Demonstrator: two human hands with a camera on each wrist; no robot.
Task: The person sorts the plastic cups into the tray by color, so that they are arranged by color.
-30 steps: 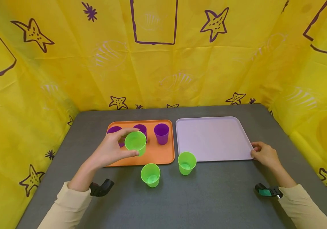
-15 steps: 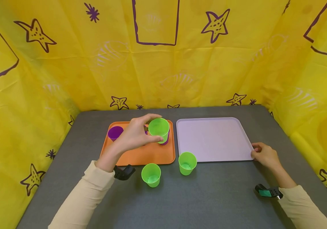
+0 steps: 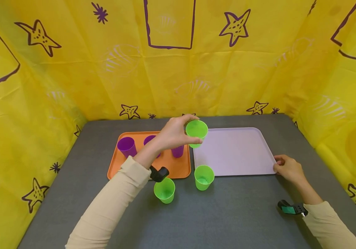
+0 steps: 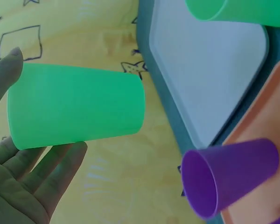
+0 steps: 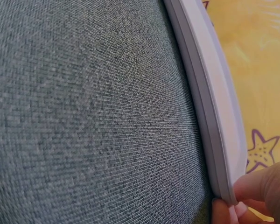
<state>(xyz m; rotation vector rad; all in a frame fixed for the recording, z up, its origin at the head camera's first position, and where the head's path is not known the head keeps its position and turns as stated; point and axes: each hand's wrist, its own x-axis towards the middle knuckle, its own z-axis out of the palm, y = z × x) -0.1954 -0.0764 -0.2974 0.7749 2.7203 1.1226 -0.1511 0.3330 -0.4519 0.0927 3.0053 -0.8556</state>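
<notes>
My left hand (image 3: 176,133) holds a green cup (image 3: 197,129) by its rim end, thumb on one side and fingers on the other. In the head view the cup appears over the gap between the orange tray (image 3: 150,169) and the lilac tray (image 3: 234,150). The left wrist view shows this green cup (image 4: 79,107) raised off the surface. At the lilac tray's near right corner, my right hand (image 3: 289,168) pinches the rim; in the right wrist view the thumb (image 5: 259,184) lies on that tray edge (image 5: 210,93).
Purple cups (image 3: 127,146) stand on the orange tray, partly hidden by the left arm. One green cup (image 3: 204,177) stands by the lilac tray's near left corner, another green cup (image 3: 164,191) in front of the orange tray. Yellow patterned cloth (image 3: 178,83) surrounds the grey table (image 3: 221,221).
My left hand has carried the green cup rightward and away from me, from over the orange tray to the lilac tray's left edge. The right hand stays at the tray corner.
</notes>
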